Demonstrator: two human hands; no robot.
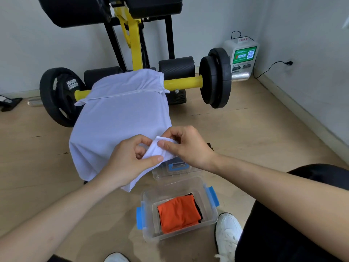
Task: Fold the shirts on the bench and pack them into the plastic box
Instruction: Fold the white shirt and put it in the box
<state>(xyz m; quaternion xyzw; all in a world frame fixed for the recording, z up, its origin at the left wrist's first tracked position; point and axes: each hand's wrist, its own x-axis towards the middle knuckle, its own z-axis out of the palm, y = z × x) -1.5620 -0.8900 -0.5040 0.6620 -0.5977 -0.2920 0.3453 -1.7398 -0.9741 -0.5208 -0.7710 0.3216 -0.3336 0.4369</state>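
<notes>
Fabric of the white shirt [117, 118], thin and smooth, is draped over the bench [181, 83]. A hemmed corner at its near edge is pinched between curled thumb and fingers of the left hand [130, 161] and the right hand [187, 146]. A clear, rectangular box [149, 233] with blue latches is seen on the wooden floor, with an orange shirt [178, 214] folded inside.

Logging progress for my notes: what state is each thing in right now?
white shirt, draped over the bench, folding unfinished
plastic box, open
lid, off, lying beyond the box
orange shirt, folded, inside the box
left hand, pinching the white shirt's edge
right hand, pinching the same edge
</notes>
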